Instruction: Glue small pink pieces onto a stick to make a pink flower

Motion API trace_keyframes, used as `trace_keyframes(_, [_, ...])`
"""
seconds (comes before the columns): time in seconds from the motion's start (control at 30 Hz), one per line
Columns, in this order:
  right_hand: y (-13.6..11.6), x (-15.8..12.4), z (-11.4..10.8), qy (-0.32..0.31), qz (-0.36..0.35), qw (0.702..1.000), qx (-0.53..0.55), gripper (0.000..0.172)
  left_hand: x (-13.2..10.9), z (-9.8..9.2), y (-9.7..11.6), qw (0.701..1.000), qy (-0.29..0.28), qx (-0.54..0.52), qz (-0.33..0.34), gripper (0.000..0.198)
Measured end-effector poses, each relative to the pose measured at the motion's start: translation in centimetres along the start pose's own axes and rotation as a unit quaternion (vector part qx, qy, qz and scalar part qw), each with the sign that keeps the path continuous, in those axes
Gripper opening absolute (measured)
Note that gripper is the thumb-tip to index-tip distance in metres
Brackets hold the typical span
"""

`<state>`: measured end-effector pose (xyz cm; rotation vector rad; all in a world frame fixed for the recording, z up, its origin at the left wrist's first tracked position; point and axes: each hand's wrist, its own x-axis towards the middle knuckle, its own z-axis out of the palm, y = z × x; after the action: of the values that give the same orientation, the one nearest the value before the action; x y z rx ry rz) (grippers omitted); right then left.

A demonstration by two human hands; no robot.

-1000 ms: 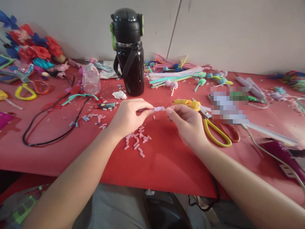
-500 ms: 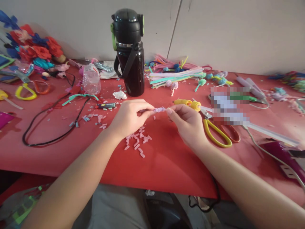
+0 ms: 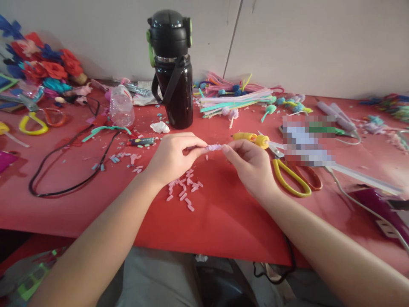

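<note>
Both my hands meet over the middle of the red table (image 3: 223, 221). My left hand (image 3: 172, 155) pinches one end of a short lilac ruffled straw piece (image 3: 213, 147), and my right hand (image 3: 251, 164) pinches the other end with thumb and forefinger. The piece is held level, just above the table. Under my hands lie several small pink straw cuttings (image 3: 185, 189).
A black water bottle (image 3: 172, 68) stands behind my hands. Yellow-handled scissors (image 3: 284, 170) and a yellow glue tube (image 3: 252, 138) lie to the right. Coloured straws (image 3: 236, 100) lie at the back, paper flowers (image 3: 44, 64) at the far left, a black cord (image 3: 70, 162) on the left.
</note>
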<state>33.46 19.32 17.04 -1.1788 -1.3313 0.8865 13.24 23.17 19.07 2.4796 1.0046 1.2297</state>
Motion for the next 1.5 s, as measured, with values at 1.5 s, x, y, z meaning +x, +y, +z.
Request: trace_keyframes(1.5, [-0.4,-0.4,-0.7,-0.031,-0.261,0.945,-0.193,0.021,0.3,-1.1,-0.1,0.998,-0.039,-0.006,-0.045,0.015])
